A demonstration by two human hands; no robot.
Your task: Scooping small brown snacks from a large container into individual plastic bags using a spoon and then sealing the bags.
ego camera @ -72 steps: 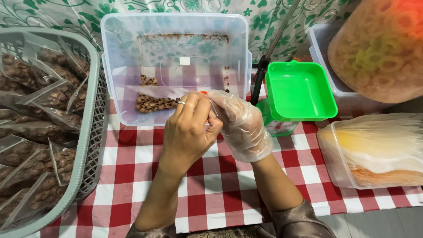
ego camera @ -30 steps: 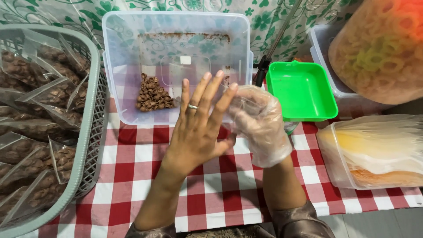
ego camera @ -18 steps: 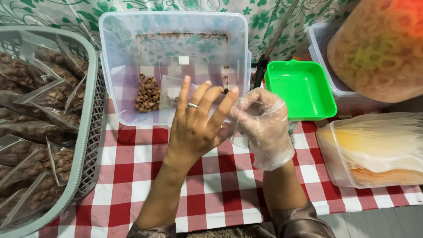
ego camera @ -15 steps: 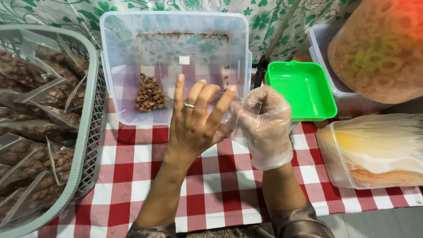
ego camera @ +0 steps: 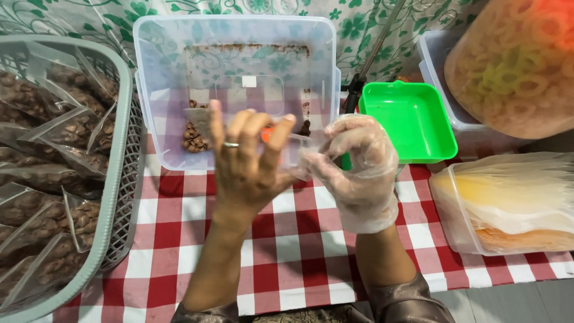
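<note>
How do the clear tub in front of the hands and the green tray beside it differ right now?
The clear tub is see-through, deep and large; the green tray is opaque, shallow and smaller. The clear tub holds a small heap of brown snacks; the green tray holds nothing that shows. The left hand is raised before the clear tub; the green tray is beside the gloved right hand. Both are rectangular plastic.
</note>
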